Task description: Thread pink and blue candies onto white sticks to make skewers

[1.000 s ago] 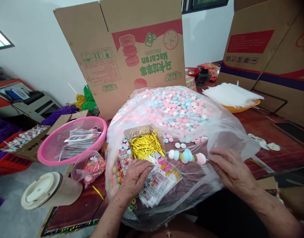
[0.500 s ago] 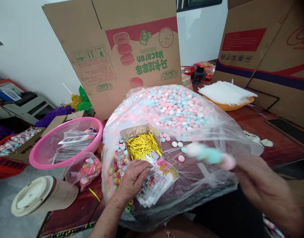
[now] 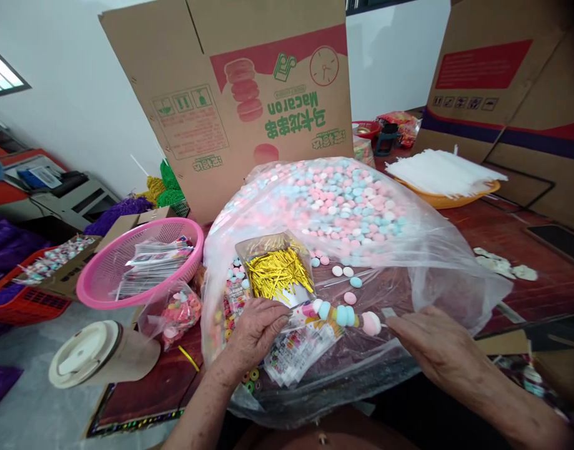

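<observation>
The right hand (image 3: 431, 344) had its thumb and fingertips pinched on the bare stick end of a candy skewer (image 3: 345, 315), which ran out leftward from them, nearly level and tilted slightly up towards its far tip. The pink-and-white candy sat closest to those fingertips, just beside them; beyond it came the yellowish pieces and the blue candies, and last a white one. That far end lay over the upper part of some printed wrappers (image 3: 293, 356), near the fingertips of the left hand (image 3: 258, 331) but apart from them; whether it was inside the top wrapper could not be told. The left thumb and fingers were closed on the wrappers' upper left edge. Directly behind the left hand stood a clear container of gold twist ties (image 3: 280, 274). Loose round candies (image 3: 350, 298) lay just behind the skewer, and a large clear plastic bag (image 3: 455, 275) full of pink, blue and white ones spread behind them. To the left, more packets were stacked in a pink basket (image 3: 92, 284), with a lidded cup (image 3: 132, 353) in front.
</observation>
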Demonstrator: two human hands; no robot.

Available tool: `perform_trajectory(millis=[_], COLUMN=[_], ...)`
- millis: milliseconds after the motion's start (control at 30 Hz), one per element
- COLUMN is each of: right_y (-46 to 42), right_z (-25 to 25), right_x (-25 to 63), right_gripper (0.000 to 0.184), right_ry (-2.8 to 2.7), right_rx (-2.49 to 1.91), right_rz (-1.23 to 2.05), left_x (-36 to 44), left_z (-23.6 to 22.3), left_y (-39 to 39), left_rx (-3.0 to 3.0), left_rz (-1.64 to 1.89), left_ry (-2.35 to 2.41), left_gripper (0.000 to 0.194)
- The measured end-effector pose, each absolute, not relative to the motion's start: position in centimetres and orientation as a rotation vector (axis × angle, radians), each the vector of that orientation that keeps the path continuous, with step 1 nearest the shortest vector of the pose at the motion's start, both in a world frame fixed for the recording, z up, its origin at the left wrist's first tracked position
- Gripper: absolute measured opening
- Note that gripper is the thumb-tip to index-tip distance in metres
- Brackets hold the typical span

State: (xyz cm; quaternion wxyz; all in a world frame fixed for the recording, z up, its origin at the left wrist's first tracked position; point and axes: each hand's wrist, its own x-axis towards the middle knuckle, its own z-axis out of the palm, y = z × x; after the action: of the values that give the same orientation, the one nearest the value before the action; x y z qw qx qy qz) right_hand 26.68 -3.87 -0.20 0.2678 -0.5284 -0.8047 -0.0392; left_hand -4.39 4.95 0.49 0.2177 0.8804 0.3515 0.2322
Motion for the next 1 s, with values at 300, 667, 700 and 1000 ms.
perform_trajectory(millis=[300,667,700,1000], right_y=[-3.2,-2.2,-2.0,-1.2], right_z=[0.8,-3.3,-3.5,-3.8], right_x=[26.9,23.1,22.8,17.2], right_gripper=[0.027,0.026,0.026,0.025], right_ry=[-2.411,-2.159,-2.122,-2.216], right_rx=[-1.307,-1.396,-1.371,-1.374], right_rz=[-0.06,0.108,0.111,0.229], left_x=[-2.8,-0.3,0.1,5.2], left_z=[2.5,1.1,1.0,2.0], left_y=[5.4,5.8,5.7,5.3], left_rx=[2.638,1.849,1.496,0.343], left_rz=[0.423,1.56,1.617,1.286], left_ry=[0.861,1.538,1.493,0.869], left_gripper=[0.022,0.059,0.067,0.031])
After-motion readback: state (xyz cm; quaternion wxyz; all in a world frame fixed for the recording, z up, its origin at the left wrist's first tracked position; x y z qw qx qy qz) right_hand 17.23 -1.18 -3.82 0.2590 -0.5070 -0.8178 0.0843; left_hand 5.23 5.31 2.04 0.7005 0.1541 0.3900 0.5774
